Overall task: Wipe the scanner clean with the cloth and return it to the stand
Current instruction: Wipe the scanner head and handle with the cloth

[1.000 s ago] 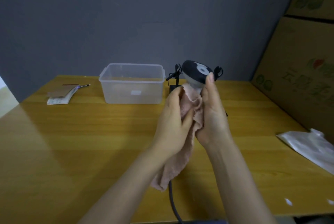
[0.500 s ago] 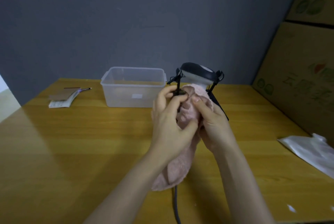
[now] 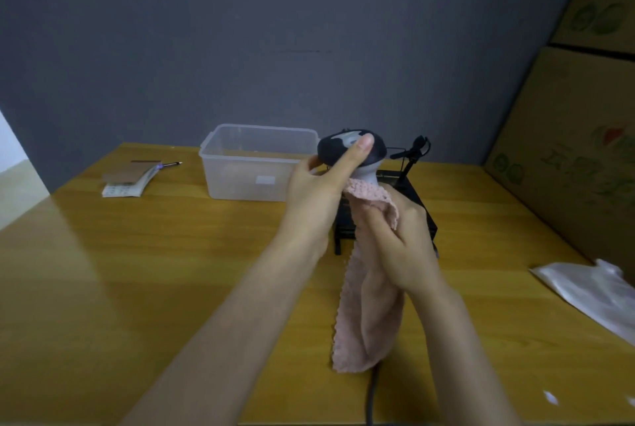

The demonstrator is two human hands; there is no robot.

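1. The scanner [image 3: 350,152] is being held just above the centre of the frame, its dark head up, its pale neck running down into the cloth [image 3: 369,305].
2. The head is being gripped by the left hand [image 3: 318,199]; the fingers are closed around it, with one fingertip lying on top.
3. The handle is being wrapped in the cloth by the right hand [image 3: 400,243], whose grip is closed over the fabric; the rest of the cloth is hanging down toward the counter [image 3: 137,271].
4. The scanner's long axis is running roughly upright, tilted a little to the upper left of the frame.
5. The stand [image 3: 410,181] is standing behind and right of the hands, its cradle just right of the scanner head.
6. The right hand is lying nearer the stand, yet the bare grip on the scanner is being kept by the left; the return is judged to be a short move rightward, once wiping is done.
7. The cable [image 3: 371,398] is trailing off the lower edge and is likely to be dragged along.
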